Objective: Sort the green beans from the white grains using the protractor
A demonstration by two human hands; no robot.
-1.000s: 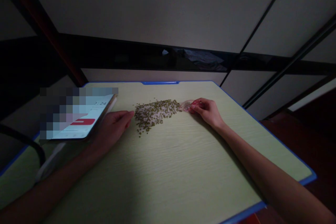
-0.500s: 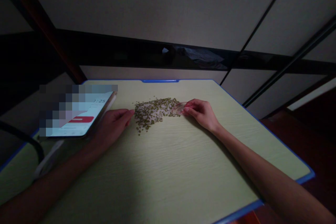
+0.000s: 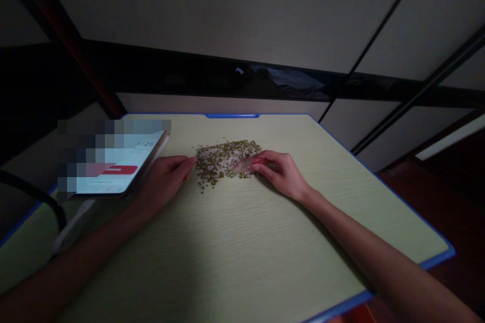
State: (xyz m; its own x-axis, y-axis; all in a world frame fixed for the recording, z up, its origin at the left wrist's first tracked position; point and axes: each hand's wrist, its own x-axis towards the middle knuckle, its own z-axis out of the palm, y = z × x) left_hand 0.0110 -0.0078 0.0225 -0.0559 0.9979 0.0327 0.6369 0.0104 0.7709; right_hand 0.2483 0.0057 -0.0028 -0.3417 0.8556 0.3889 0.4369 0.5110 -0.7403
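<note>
Pale green under its wood-like grain, the counter (image 3: 246, 247) spreads before us, edged in blue, with our bare forearms reaching in over its near side. Close to our left forearm lies a whitish strip (image 3: 74, 224), partly hidden, and a dark cable (image 3: 36, 185) curves past at the far left.

Farther in, our right hand (image 3: 284, 174) grasps a clear piece (image 3: 242, 165) between thumb and fingers, at the right part of the heap. The piece is too blurred for us to name, and it lies low among the grains. Our left hand (image 3: 164, 179) is just beside the heap's left edge, its fingers curled in toward the thumb; whether they pinch anything, we cannot tell. To its left a phone (image 3: 132, 160) stands tilted, its screen lit.

Green and whitish grains (image 3: 217, 159) lie mid-counter, between our hands. As for how far along we are, both colours are mixed in one loose patch, with strays around it; we see no separate pile of either, so we judge little or nothing to be sorted apart.

Beyond them come a blue handle (image 3: 233, 116) at the far edge and the large panels (image 3: 212, 5) behind.
</note>
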